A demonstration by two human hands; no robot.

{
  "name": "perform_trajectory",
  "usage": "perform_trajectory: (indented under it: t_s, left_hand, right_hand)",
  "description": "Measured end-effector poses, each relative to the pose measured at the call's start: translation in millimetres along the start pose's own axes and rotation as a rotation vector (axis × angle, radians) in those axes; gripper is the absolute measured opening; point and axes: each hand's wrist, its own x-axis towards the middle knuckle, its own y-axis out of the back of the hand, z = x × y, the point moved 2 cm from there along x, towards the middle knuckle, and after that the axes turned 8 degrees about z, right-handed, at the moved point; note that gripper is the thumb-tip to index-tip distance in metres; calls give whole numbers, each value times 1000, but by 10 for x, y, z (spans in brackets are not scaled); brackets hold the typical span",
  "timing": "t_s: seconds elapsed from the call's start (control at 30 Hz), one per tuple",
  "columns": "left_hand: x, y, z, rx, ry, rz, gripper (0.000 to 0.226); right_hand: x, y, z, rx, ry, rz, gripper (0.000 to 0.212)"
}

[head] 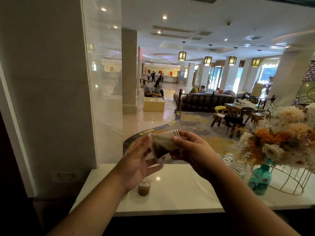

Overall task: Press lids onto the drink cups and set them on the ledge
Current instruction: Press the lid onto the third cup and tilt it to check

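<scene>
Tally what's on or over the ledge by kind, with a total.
Drink cups: 2, one on the ledge, one tilted in both hands
Empty glass jars: 2
Green bottles: 1
Flower arrangements: 1
Total: 6

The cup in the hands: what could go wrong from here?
1. The cup is tilted well over above the ledge and holds dark drink; if its lid is not fully pressed on, it may spill.
2. A lidded cup stands right under the left hand; lowering that hand could knock it over.
3. Empty glasses stand close by the right hand.
</scene>
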Motion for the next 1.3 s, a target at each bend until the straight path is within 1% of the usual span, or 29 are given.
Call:
perform_trajectory:
  t_s: [0.07,0.1,0.17,0.23,0.4,0.67,0.87,1.3]
  left_hand:
    - [-35,-93,-115,-103,129,57,70]
    - [-53,-138,-170,-158,180,66,71]
    - [-76,-209,-268,-249,231,72,77]
    - [-84,-269,-343,-327,252,74,82]
    - [-108,-396,-434,-407,303,42,81]
    - [-91,-407,-461,-448,318,57,86]
    - [-93,-409,-472,-449,326,73,83]
    - [-84,-367,-495,-436,333,102,85]
  right_hand:
    - [42,-33,-122,-195,83,27,45]
    - [67,-54,-182,-309,124,37,50]
    - [105,-116,-294,-483,185,41,56]
    - [133,-171,-378,-551,216,32,58]
    - [143,-223,-481,-603,266,38,54]
    - [133,-197,-429,-623,268,47,56]
    - [150,-185,-416,-627,279,43,59]
    - [173,-185,-378,-627,270,21,58]
